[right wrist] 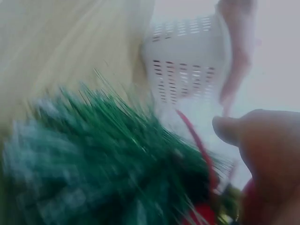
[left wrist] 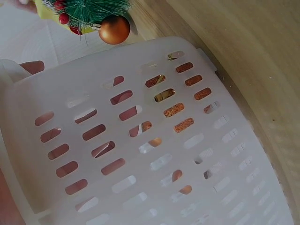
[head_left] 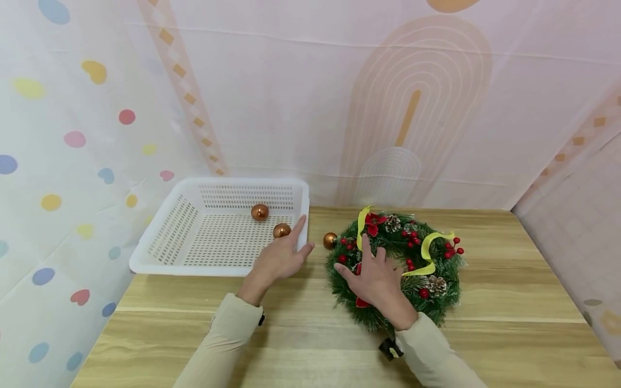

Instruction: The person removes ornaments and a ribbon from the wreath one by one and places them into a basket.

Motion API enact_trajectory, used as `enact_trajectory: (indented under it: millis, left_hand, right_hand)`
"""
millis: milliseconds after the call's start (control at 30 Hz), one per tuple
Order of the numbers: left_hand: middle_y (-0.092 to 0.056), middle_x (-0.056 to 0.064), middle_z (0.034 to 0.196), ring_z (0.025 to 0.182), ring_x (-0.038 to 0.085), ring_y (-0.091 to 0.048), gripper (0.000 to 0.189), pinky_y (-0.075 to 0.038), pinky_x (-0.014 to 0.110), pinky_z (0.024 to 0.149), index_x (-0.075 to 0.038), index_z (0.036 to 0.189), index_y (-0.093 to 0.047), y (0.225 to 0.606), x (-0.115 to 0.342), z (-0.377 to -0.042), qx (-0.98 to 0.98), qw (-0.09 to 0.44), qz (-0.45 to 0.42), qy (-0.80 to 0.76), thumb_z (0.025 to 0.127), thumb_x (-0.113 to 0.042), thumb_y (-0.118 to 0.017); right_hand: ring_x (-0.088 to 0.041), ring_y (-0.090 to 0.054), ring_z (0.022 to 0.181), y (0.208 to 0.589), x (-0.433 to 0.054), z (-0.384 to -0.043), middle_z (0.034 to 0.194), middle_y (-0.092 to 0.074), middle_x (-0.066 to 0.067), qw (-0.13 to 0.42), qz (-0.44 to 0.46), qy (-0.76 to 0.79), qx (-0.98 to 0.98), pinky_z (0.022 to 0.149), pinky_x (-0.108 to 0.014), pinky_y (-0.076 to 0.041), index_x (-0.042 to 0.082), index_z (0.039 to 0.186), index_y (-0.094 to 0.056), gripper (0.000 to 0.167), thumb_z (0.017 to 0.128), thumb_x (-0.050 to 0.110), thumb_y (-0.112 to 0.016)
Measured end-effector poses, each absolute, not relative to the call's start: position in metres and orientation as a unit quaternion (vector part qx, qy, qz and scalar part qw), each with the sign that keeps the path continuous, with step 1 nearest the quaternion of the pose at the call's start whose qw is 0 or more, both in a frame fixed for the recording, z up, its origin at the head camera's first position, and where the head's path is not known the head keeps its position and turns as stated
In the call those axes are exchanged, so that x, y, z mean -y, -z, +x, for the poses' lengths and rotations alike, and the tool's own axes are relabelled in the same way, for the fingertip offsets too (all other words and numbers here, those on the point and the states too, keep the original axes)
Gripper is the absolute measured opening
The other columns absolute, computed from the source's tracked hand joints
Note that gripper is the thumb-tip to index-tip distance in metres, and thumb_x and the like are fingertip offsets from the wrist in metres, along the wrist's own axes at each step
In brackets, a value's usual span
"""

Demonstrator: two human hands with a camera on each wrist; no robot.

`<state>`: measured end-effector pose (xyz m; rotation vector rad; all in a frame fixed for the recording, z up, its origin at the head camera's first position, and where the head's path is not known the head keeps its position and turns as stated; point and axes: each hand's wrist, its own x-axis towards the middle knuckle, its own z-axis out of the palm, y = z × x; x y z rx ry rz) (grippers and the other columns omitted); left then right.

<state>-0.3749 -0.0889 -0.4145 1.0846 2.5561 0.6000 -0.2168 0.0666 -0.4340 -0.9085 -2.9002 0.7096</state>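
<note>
My left hand (head_left: 281, 258) reaches over the right rim of a white slotted basket (head_left: 155, 245), index finger and thumb extended. Its other fingers are mostly hidden. Two copper ball ornaments lie inside: one ornament (head_left: 260, 212) toward the back, another ornament (head_left: 281, 230) right by the left fingers. My right hand (head_left: 378, 277) is over a green wreath (head_left: 443, 302), fingers spread, its index fingertip near a yellow ribbon (head_left: 361, 223). A third copper ornament (head_left: 330, 240) with a small cap sits at the wreath's left edge. The right wrist view is blurred.
Red berries (head_left: 453, 248), pinecones (head_left: 436, 285), a red flower (head_left: 373, 223) and a second yellow ribbon (head_left: 427, 250) decorate the wreath. The wooden table (head_left: 514, 280) meets a patterned cloth backdrop (head_left: 291, 108) at the back.
</note>
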Motion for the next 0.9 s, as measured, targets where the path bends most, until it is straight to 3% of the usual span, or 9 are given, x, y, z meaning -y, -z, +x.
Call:
enact_trajectory:
  millis: [100,200,267,333,533,700,900]
  left_hand:
    - [-0.054,0.006,0.062,0.049,0.020,-0.048,0.071,-0.037,0.033,0.045,-0.032,0.160,-0.005,0.414,0.090,-0.374,-0.890,0.152,0.377,-0.208,0.103,-0.048,-0.043]
    - [-0.053,0.006,0.061,0.048,0.019,-0.047,0.071,-0.036,0.032,0.044,-0.032,0.160,-0.004,0.414,0.090,-0.375,-0.889,0.152,0.378,-0.210,0.103,-0.048,-0.043]
    - [-0.053,0.007,0.061,0.048,0.020,-0.046,0.071,-0.036,0.032,0.044,-0.032,0.160,-0.004,0.413,0.090,-0.375,-0.888,0.153,0.377,-0.212,0.103,-0.048,-0.044]
    - [-0.055,0.007,0.063,0.049,0.020,-0.048,0.072,-0.037,0.033,0.045,-0.032,0.160,-0.004,0.413,0.090,-0.375,-0.889,0.154,0.376,-0.211,0.103,-0.048,-0.044]
    - [-0.056,0.006,0.068,0.053,0.021,-0.052,0.072,-0.040,0.034,0.047,-0.032,0.160,-0.005,0.412,0.090,-0.374,-0.890,0.154,0.375,-0.208,0.102,-0.049,-0.044]
    - [-0.060,0.007,0.074,0.055,0.021,-0.053,0.071,-0.041,0.035,0.047,-0.031,0.160,-0.006,0.413,0.088,-0.374,-0.890,0.150,0.377,-0.209,0.103,-0.047,-0.044]
    - [-0.054,0.005,0.064,0.051,0.020,-0.050,0.071,-0.038,0.034,0.046,-0.031,0.160,-0.006,0.414,0.088,-0.374,-0.888,0.150,0.381,-0.207,0.103,-0.048,-0.043]
  right_hand:
    - [-0.055,-0.051,0.116,0.441,-0.063,-0.222,0.147,-0.035,-0.032,0.013,-0.300,-0.237,0.924,0.088,-0.072,-0.040,0.015,0.161,-0.006,0.100,0.090,0.071,-0.050]
    - [-0.051,-0.060,0.096,0.447,-0.062,-0.225,0.147,-0.037,-0.031,0.025,-0.305,-0.237,0.922,0.067,-0.060,-0.049,0.015,0.161,-0.004,0.100,0.091,0.070,-0.049]
    - [-0.045,-0.061,0.081,0.449,-0.062,-0.226,0.146,-0.039,-0.030,0.031,-0.309,-0.229,0.922,0.053,-0.049,-0.047,0.016,0.161,-0.003,0.099,0.092,0.069,-0.049]
    - [-0.042,-0.061,0.073,0.451,-0.062,-0.227,0.144,-0.042,-0.031,0.036,-0.309,-0.217,0.925,0.049,-0.046,-0.045,0.015,0.161,-0.005,0.097,0.093,0.067,-0.050]
    - [-0.034,-0.054,0.062,0.455,-0.064,-0.226,0.137,-0.048,-0.030,0.036,-0.302,-0.194,0.933,0.045,-0.042,-0.042,0.017,0.161,-0.009,0.091,0.095,0.061,-0.052]
    - [-0.028,-0.049,0.052,0.458,-0.069,-0.222,0.139,-0.047,-0.029,0.029,-0.285,-0.184,0.940,0.044,-0.040,-0.040,0.019,0.161,-0.010,0.089,0.095,0.061,-0.052]
    - [-0.023,-0.046,0.045,0.460,-0.076,-0.214,0.139,-0.049,-0.029,0.041,-0.249,-0.180,0.951,0.040,-0.036,-0.037,0.020,0.161,-0.013,0.087,0.095,0.059,-0.055]
